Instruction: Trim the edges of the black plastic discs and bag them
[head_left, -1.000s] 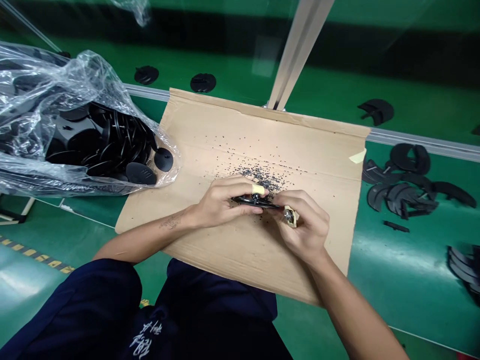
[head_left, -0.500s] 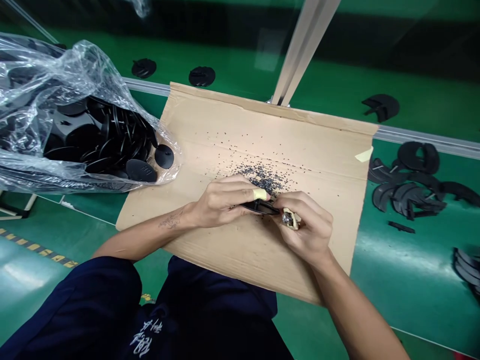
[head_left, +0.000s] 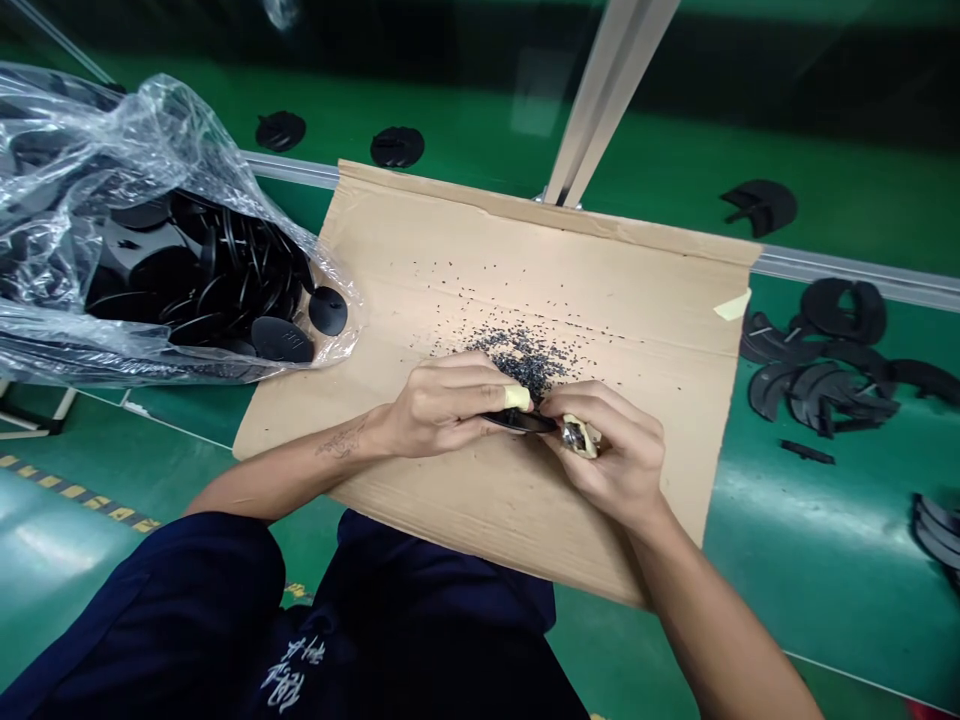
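On tan cardboard (head_left: 450, 230) over the green bench (head_left: 847, 200), the left hand (head_left: 442, 405) is clamping a flat black plastic part (head_left: 517, 423) while the right hand (head_left: 607, 445) is pinching a taped metal piece (head_left: 581, 435) against its end, beside black crumbs (head_left: 517, 355).

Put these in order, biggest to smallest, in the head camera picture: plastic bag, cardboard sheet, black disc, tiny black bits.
1. Cardboard sheet and plastic bag: too close to rank; the bag runs off the picture.
2. Black disc
3. Tiny black bits
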